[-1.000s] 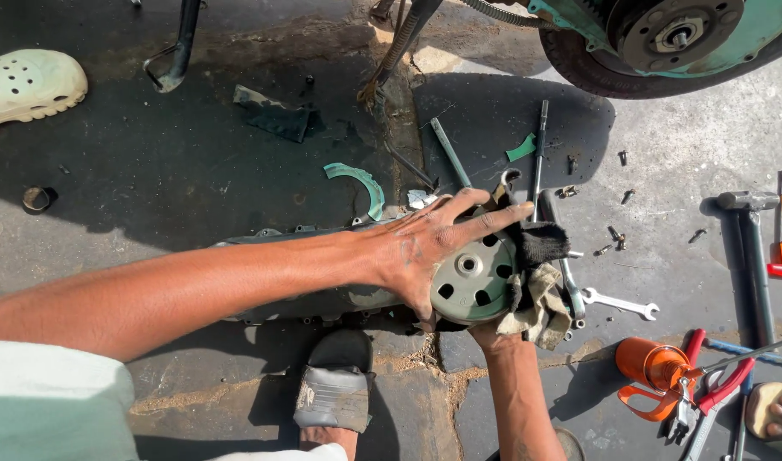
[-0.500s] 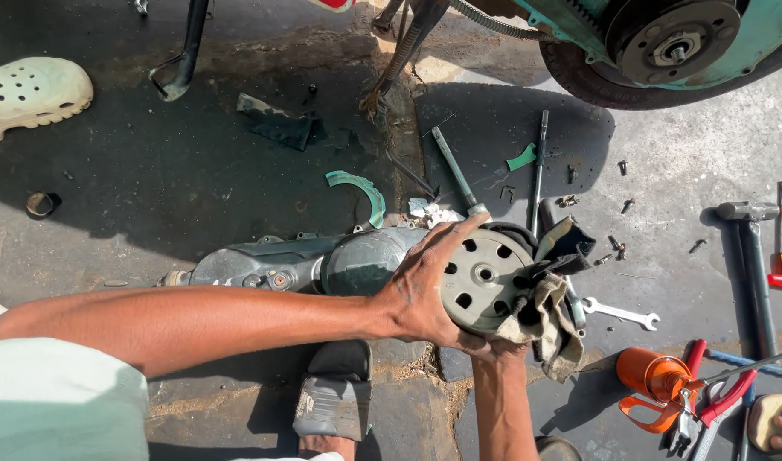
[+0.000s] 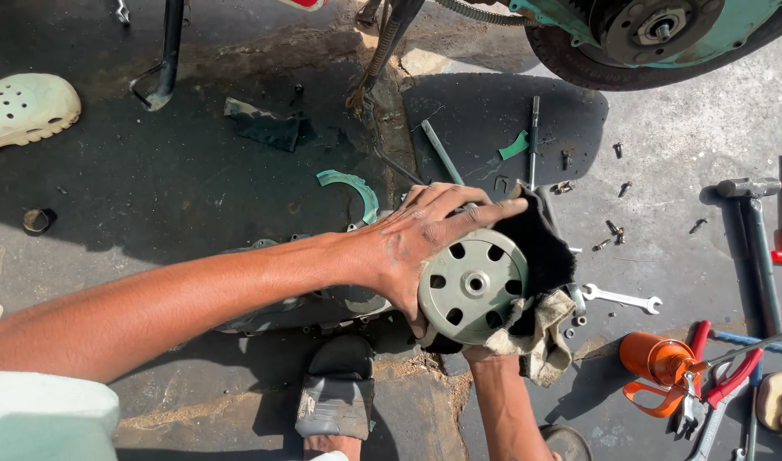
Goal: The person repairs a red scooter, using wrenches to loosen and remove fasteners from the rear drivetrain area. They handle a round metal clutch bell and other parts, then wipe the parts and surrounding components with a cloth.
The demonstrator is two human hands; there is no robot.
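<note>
Hands are sharing one part: left hand [image 3: 425,243] is curling its fingers [image 3: 459,209] over the rim of the round grey drum [image 3: 473,284], steadying it, while the right hand [image 3: 480,350] is supporting it from 6 o'clock through a dirty rag [image 3: 536,333]; its grip is hidden. Farther out at 3 o'clock a spanner [image 3: 621,299] is lying; at 4 o'clock, an orange can [image 3: 655,358], contents unseen.

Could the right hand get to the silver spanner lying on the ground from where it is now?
Probably yes, once freed: the spanner lies in the open just beside the rag, nothing on it. But the right hand is under the rag, supporting the round metal drum.
</note>
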